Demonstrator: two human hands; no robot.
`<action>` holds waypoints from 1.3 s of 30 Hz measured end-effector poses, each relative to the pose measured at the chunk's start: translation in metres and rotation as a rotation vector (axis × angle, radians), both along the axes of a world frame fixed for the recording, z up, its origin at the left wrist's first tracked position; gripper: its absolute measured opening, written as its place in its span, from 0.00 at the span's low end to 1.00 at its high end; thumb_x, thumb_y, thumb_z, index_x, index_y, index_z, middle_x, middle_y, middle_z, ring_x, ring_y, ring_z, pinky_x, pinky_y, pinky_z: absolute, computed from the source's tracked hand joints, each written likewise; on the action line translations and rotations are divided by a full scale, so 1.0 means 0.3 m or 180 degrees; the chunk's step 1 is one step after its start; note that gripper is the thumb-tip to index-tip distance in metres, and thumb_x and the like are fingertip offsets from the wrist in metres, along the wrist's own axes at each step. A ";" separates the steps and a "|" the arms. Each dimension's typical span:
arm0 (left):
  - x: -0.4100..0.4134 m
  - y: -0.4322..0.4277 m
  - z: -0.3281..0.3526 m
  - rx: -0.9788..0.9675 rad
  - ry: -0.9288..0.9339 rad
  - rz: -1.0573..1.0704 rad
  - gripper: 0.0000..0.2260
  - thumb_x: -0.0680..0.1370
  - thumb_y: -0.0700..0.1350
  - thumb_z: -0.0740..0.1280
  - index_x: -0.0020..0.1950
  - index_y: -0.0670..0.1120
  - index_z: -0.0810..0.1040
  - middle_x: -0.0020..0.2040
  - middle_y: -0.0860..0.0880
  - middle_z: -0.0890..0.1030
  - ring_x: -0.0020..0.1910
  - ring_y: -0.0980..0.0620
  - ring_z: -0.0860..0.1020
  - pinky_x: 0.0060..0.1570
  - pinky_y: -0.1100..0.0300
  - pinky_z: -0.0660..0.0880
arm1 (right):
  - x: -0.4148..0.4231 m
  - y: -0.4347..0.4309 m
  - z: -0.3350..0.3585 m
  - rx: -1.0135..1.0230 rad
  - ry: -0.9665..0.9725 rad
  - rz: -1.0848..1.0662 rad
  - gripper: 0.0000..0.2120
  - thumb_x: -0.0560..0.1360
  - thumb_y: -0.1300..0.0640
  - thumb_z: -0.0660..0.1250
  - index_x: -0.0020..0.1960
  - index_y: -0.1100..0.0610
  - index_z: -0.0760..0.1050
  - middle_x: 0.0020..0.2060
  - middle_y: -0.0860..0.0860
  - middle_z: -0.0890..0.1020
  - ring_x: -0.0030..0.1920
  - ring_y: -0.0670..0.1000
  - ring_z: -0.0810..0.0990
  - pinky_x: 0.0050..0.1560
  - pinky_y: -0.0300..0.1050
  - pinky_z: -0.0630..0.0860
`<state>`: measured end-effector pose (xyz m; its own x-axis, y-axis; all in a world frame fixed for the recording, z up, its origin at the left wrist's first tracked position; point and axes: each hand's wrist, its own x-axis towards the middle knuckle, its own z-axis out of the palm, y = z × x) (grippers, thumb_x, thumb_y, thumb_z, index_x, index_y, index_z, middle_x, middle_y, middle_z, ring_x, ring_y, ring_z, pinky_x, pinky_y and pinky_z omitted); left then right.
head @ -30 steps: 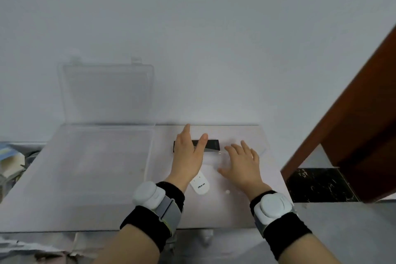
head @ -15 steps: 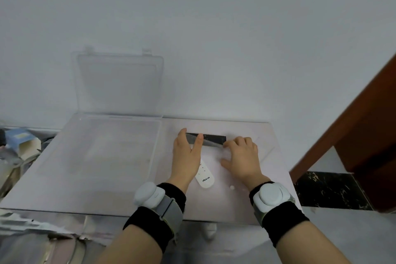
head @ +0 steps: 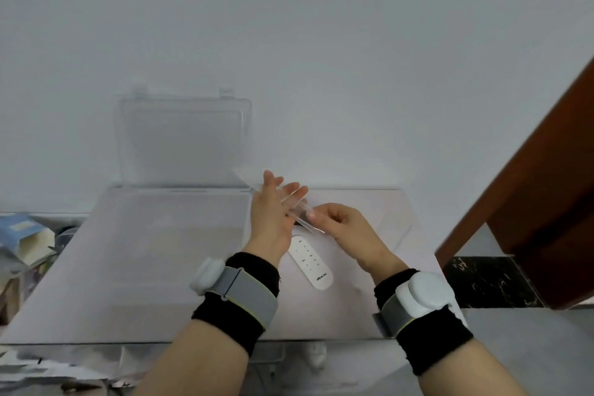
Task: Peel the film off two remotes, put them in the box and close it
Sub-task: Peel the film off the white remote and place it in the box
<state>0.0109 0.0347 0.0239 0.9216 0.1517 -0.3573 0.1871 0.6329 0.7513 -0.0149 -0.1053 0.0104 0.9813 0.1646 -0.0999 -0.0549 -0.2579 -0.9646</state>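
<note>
A clear strip of film [head: 248, 177] stretches up and to the left from my right hand [head: 345, 230], which pinches its near end. My left hand [head: 272, 214] is flat with fingers spread, right behind the film and over the black remote. Only a dark sliver of the black remote [head: 298, 225] shows between the hands. A white remote [head: 310, 262] lies face up on the table just below my hands. To the left stands the clear plastic box [head: 154, 267], its lid [head: 183, 138] upright against the wall and nothing visible inside.
The box and remotes rest on a pale table [head: 363, 309] set against a white wall. At the right is a brown wooden door frame [head: 530, 190] above a dark marble strip [head: 491, 280]. Cardboard clutter [head: 22, 244] sits off the table's left edge.
My right hand has taken the film and pulled it up off the black remote. My left hand's fingers have lifted and spread. The view has tilted upward.
</note>
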 end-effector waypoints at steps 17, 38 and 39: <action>0.040 0.295 0.035 -0.0654 -0.0110 0.0328 0.30 0.77 0.66 0.57 0.54 0.39 0.76 0.42 0.43 0.81 0.39 0.46 0.82 0.40 0.53 0.81 | 0.003 0.130 -0.144 -0.2428 0.0199 -0.0337 0.19 0.66 0.44 0.70 0.47 0.56 0.71 0.46 0.51 0.78 0.42 0.52 0.76 0.36 0.43 0.69; 0.090 0.416 0.062 -0.1499 -0.0261 0.0654 0.30 0.79 0.66 0.53 0.48 0.39 0.75 0.39 0.44 0.78 0.33 0.48 0.79 0.34 0.58 0.79 | 0.010 0.263 0.249 -0.0617 -0.0347 0.0955 0.25 0.64 0.55 0.80 0.58 0.51 0.77 0.54 0.47 0.81 0.51 0.49 0.81 0.53 0.48 0.79; 0.092 0.422 0.061 -0.1525 -0.0263 0.0634 0.30 0.79 0.66 0.53 0.47 0.39 0.75 0.39 0.44 0.78 0.33 0.48 0.79 0.33 0.59 0.79 | 0.016 0.246 0.255 -0.0341 -0.0110 0.1161 0.27 0.65 0.60 0.79 0.61 0.51 0.77 0.54 0.48 0.83 0.51 0.50 0.82 0.55 0.47 0.78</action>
